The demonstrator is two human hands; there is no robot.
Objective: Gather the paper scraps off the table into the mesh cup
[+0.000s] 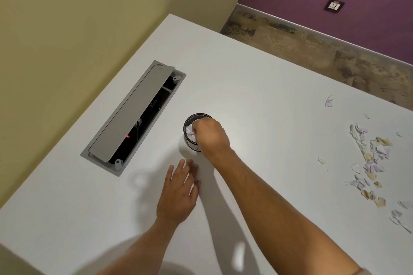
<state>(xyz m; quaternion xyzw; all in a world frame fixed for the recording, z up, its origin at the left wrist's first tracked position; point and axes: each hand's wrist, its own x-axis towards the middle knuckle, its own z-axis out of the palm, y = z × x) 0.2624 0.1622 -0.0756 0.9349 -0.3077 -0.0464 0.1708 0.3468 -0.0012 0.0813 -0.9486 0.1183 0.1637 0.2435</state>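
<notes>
white table (268, 73): right hand (211, 134) curled over mesh cup (190, 128).

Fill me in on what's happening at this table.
A person is clearing torn paper scraps from a white table into a black mesh cup. The right hand is over the cup's mouth with fingers curled, putting white scraps in. The left hand rests flat on the table near the cup. Most scraps lie scattered far to the right. A cable hatch sits open on the left.
</notes>
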